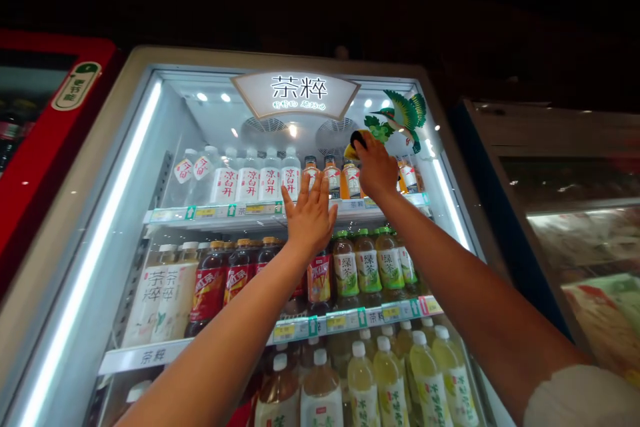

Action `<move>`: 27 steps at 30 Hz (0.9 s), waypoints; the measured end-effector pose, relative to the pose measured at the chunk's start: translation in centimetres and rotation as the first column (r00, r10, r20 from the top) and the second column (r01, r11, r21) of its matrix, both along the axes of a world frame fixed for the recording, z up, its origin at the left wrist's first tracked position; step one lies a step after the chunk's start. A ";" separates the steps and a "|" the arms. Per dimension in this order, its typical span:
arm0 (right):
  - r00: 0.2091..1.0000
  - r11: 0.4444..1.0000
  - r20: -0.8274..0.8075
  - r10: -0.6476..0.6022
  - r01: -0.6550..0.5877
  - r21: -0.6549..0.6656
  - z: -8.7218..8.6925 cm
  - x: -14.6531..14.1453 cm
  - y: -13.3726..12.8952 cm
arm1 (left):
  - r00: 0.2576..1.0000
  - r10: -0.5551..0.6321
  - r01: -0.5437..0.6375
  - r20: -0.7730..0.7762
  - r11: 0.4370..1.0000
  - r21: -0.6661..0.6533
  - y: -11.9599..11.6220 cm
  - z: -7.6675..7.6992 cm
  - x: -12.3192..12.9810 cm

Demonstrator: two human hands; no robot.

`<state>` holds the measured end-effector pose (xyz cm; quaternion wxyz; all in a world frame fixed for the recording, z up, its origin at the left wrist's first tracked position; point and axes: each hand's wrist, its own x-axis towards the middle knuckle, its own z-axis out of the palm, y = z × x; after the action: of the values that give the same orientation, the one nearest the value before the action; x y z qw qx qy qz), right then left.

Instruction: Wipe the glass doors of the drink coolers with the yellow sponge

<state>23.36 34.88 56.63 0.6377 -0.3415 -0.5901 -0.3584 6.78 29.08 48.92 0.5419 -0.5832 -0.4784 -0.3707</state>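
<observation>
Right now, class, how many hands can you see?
2: the left hand, spread before the top shelf; the right hand, higher, gripping a yellow-and-black item. No others show.

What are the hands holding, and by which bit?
The right hand holds a black-and-yellow thing, seemingly by its black part; the left hand is spread open and holds nothing.

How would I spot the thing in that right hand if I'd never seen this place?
Find the lit drinks fridge, then the white sign at its top. Just below the sign's right end, the right hand grips a small black and yellow object. Being held sets it apart from the orange bottles lined up nearby.
</observation>
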 end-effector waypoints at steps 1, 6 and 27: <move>0.999 1.000 -0.033 -0.001 0.001 -0.003 -1.1 0.5 0.4 | 1.000 -0.007 0.007 -0.006 1.000 -0.007 0.1 -0.2 0.3; 1.000 1.000 -0.002 -0.020 0.020 -0.006 -5.0 -0.8 0.0 | 0.999 -0.031 0.030 -0.041 0.999 -0.012 0.3 -0.6 1.0; 0.992 0.977 -0.026 -0.123 0.116 -0.177 -2.6 5.6 0.6 | 0.966 -0.242 0.242 -0.086 0.970 -0.020 1.7 -1.9 3.8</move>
<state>28.95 35.44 54.02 0.5931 -0.4377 -0.5861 -0.3364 10.61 30.74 47.03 0.5104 -0.6556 -0.3810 -0.4056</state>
